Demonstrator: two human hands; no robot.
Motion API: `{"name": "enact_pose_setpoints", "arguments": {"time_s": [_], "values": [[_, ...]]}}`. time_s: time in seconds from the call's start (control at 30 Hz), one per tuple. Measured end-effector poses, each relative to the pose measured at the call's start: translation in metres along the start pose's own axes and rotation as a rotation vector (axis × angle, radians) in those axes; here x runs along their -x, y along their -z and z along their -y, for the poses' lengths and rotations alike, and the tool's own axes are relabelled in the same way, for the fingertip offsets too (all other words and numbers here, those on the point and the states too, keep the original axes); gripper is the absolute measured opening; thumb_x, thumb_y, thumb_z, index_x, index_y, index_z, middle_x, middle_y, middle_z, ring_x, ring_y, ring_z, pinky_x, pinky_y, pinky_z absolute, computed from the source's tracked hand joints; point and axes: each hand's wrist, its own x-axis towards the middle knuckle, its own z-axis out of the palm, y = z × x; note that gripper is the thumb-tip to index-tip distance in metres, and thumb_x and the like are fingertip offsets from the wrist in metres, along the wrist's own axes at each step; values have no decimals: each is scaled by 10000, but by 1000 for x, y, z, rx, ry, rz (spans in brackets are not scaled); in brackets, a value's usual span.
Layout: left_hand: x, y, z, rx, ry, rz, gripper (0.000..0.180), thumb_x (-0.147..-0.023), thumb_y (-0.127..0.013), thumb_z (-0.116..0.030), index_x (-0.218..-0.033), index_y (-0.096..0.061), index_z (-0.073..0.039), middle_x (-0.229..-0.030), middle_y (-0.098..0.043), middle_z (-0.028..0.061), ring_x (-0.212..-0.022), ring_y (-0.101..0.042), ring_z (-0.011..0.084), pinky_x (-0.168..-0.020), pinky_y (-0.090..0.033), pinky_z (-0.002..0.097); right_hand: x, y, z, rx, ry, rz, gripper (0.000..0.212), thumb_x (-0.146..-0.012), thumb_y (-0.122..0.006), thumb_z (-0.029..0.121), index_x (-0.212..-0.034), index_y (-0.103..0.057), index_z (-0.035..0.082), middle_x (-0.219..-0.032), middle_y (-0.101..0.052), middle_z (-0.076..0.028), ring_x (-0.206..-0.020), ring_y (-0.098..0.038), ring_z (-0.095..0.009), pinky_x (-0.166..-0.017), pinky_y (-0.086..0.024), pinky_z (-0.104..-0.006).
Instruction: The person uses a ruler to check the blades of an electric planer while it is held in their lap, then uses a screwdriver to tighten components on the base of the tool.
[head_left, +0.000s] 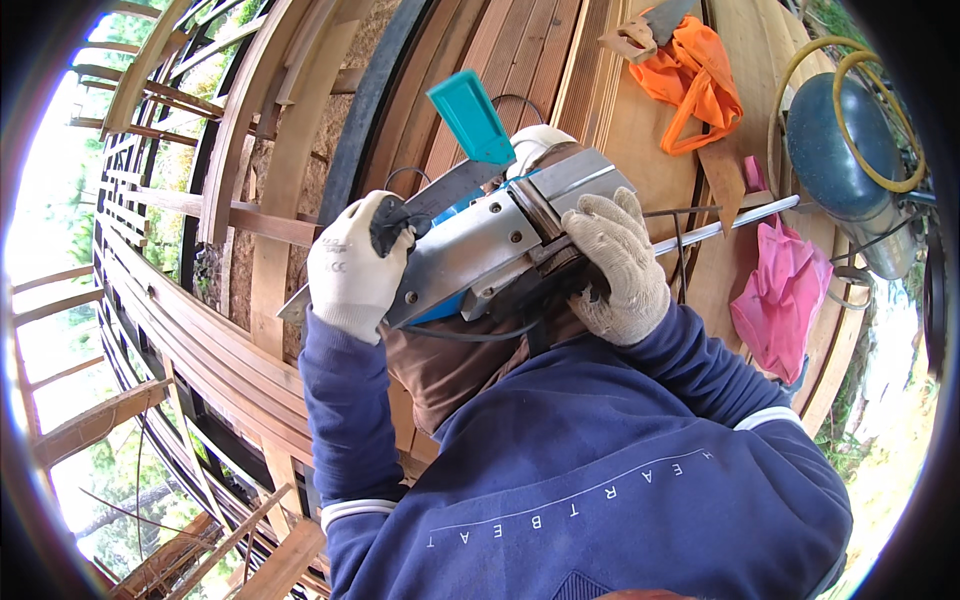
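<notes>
An electric hand planer (480,245) with a flat silver sole and teal body lies upturned across my lap, sole facing up. My left hand (352,262), in a white work glove, pinches a small black part at the planer's front end. My right hand (620,262), in a knitted glove, grips the planer's rear end at the cutter area. A teal plastic piece (470,115) sticks up behind the tool. Its black cord (470,335) loops below the body.
Long wooden planks (520,60) run ahead of me. An orange bag (695,80) lies on them, a pink bag (780,290) at my right. A blue-grey cylinder tank with yellow hose (840,150) stands far right. A metal rod (730,222) crosses the boards. Timber framing (180,320) drops away left.
</notes>
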Motion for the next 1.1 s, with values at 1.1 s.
{"name": "enact_pose_setpoints", "arguments": {"time_s": [1.1], "values": [[31,1,-14,-5,-100,70,326,-713,-752,18,-1025,-666,-24,-1101,-697,116,-982,-705,335,-868,-545,348,4,-5,-6,4,-27,-17,861,-578,-741,33,-1415,-539,6,-1370,-610,-175,-1352,-527,-394,-1219,-273,-597]]}}
